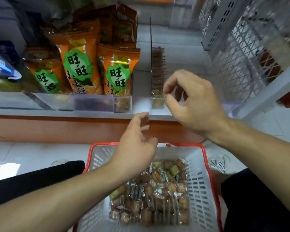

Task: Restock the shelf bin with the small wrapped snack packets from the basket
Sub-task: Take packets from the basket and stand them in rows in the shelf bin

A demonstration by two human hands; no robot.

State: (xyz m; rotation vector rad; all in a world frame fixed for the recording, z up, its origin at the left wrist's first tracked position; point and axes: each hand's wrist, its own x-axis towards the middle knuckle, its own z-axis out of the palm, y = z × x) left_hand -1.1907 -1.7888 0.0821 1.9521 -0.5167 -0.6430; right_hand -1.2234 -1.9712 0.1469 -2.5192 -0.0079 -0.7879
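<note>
The row of small brown wrapped packets (158, 69) standing on edge in the narrow clear plastic shelf bin (156, 101) looks tightly packed, so any new packet pushed in at the front could tip forward over the low front wall, or knock the upright row askew. The right hand (191, 99) hovers at the bin's front end, wrist bent, fingers curled with thumb and forefinger drawn close together as if pinching; whether a packet sits between them cannot be told, since the fingertips blur against the bin. If it does hold one, a loose pinch on slick film may let it slide off onto the white shelf (141, 114) edge and down to the floor.

The left hand (137, 143) is spread and relaxed, palm turned inward, holding nothing, poised over the far rim of the white plastic basket with the red rim (206, 153). It is motion-blurred. A hurried grab into the loose heap of shiny wrapped snack packets (157, 191) in the basket could scatter several against the slotted walls or crush their contents.
</note>
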